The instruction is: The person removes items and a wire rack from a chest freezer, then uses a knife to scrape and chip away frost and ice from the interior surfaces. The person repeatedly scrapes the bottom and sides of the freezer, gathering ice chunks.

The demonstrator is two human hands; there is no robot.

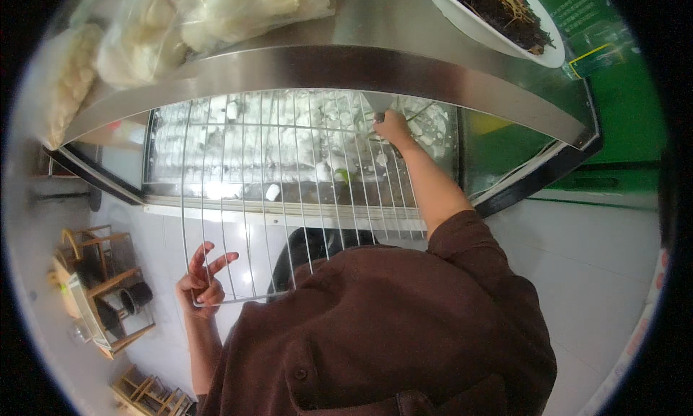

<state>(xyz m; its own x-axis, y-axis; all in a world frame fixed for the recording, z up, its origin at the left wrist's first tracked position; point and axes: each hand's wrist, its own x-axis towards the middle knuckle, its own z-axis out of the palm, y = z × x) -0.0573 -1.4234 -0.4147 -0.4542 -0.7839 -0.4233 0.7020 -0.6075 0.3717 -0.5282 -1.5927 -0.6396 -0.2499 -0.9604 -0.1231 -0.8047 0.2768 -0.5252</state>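
Note:
A white wire shelf rack [295, 127] slants from inside a chilled display cabinet out towards my body. My left hand [201, 283] grips its near left corner, thumb at the wire and two fingers spread above it. Inside the cabinet my right hand [391, 128] is closed around the handle of a flat metal scraper [377, 100], whose blade points to the back. Broken white ice or frost [243, 145] covers much of the cabinet floor, with a green leaf piece [344, 175] and some stalks among it. One loose white chunk [273, 192] lies near the front edge.
The cabinet's curved metal top edge [346, 69] spans above my hands. Plastic bags of pale food [227, 20] and a white bowl [552, 56] with dark, root-like matter sit on top. Wooden racks [116, 280] stand at left; a green cabinet [633, 123] is at right.

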